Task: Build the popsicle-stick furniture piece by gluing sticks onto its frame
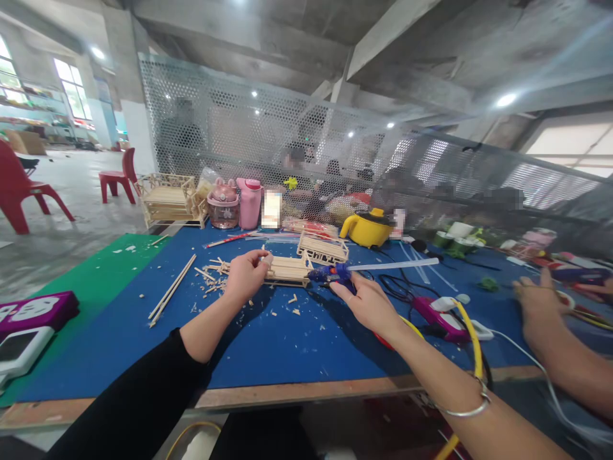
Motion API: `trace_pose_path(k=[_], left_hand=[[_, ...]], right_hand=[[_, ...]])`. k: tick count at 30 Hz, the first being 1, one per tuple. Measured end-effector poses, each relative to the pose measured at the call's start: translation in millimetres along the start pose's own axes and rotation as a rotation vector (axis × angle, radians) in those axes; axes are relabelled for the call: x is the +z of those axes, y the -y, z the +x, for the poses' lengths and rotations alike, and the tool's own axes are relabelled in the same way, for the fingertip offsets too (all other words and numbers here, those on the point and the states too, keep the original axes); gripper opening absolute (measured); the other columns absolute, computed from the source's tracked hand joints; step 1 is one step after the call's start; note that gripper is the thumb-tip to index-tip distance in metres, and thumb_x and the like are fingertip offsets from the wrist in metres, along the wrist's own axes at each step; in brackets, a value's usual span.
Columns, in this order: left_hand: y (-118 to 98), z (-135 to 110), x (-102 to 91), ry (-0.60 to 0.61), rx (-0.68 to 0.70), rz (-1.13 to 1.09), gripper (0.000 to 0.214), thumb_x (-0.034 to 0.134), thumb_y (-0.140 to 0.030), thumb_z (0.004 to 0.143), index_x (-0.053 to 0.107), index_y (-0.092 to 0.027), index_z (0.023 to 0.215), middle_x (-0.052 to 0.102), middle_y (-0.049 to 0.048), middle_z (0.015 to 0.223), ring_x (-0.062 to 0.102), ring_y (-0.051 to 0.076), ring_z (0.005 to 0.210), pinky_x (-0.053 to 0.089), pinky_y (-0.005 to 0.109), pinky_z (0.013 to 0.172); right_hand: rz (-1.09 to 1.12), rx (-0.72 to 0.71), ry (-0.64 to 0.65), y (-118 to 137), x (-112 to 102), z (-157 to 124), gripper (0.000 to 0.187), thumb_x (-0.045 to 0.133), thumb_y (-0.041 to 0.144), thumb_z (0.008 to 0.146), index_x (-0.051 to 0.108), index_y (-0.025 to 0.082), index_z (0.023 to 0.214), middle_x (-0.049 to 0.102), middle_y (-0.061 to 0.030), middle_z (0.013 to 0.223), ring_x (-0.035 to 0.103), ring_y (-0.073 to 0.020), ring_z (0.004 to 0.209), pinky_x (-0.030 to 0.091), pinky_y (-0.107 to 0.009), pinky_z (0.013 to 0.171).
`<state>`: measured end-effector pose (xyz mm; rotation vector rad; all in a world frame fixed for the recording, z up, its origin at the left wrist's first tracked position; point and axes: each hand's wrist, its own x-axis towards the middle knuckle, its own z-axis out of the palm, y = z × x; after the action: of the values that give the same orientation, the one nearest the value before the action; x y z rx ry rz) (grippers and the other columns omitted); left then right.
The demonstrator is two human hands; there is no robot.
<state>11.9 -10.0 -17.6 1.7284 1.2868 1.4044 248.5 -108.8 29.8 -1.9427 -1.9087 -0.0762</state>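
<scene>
A hot glue gun [335, 273], blue with a long clear glue stick [393, 264] out of its back, is gripped in my right hand [366, 300]. Its nozzle points left and meets the right end of a small wooden-stick model [290, 271]. My left hand [249, 275] is at the model's left end, thumb and fingers pinched together; what is between them is too small to make out. Loose short sticks and chips [211, 279] lie beside that hand. Behind the model stands another stick-built piece [323, 248].
Two long sticks [172, 291] lie at left. A larger stick structure [170, 199], a pink bottle [249, 203] and a yellow pot [368, 229] line the back. A purple power strip [440, 318] with cables sits at right, near another person's hand [539, 300].
</scene>
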Motion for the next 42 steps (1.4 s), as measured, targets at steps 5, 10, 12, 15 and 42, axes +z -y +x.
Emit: trace_pose_path(k=[5,10,12,15,42], left_hand=[[0.0,-0.9,0.0,0.005,0.018,0.019,0.036,0.053,-0.044,0.076,0.072,-0.015,0.089,0.055,-0.0021,0.054,0.046,0.012,0.050,0.034,0.023,0.052],[-2.3,-2.4,-0.5,0.022,0.023,0.020,0.037,0.053,-0.044,0.076,0.071,-0.015,0.090,0.054,-0.0021,0.054,0.046,0.012,0.051,0.034,0.023,0.053],[-2.8,-2.8,-0.4,0.029,0.029,0.016,0.037,0.053,-0.045,0.076,0.071,-0.016,0.089,0.054,-0.0024,0.054,0.045,0.012,0.051,0.033,0.023,0.053],[-3.0,-2.9,-0.1,0.036,0.031,0.014,0.037,0.053,-0.044,0.076,0.072,-0.016,0.089,0.053,-0.0026,0.053,0.045,0.012,0.050,0.033,0.023,0.052],[-6.9,-11.0,7.9,0.124,0.048,0.007,0.040,0.052,-0.050,0.078,0.070,-0.015,0.088,0.055,-0.0026,0.050,0.047,0.012,0.048,0.035,0.023,0.052]], right_hand=[[-0.037,0.013,0.012,2.1,-0.3,1.0,0.043,0.041,0.047,0.087,0.059,0.020,0.115,0.067,-0.0090,0.115,0.060,-0.0284,0.107,0.046,-0.038,0.090],[-0.053,0.008,-0.006,2.4,-1.0,-0.1,0.042,0.041,0.048,0.088,0.060,0.020,0.112,0.069,-0.0095,0.109,0.063,-0.0275,0.101,0.047,-0.036,0.084],[-0.052,-0.004,-0.014,2.3,-0.7,-0.1,0.041,0.042,0.048,0.088,0.061,0.020,0.110,0.070,-0.0093,0.106,0.064,-0.0267,0.098,0.047,-0.034,0.082],[-0.044,-0.020,-0.013,2.7,-0.2,0.4,0.039,0.042,0.047,0.088,0.062,0.021,0.108,0.071,-0.0088,0.103,0.064,-0.0264,0.097,0.047,-0.033,0.081],[0.055,0.057,-0.231,-52.8,-26.9,32.0,0.043,0.045,0.048,0.085,0.062,0.019,0.111,0.070,-0.0085,0.105,0.064,-0.0250,0.098,0.047,-0.035,0.084]])
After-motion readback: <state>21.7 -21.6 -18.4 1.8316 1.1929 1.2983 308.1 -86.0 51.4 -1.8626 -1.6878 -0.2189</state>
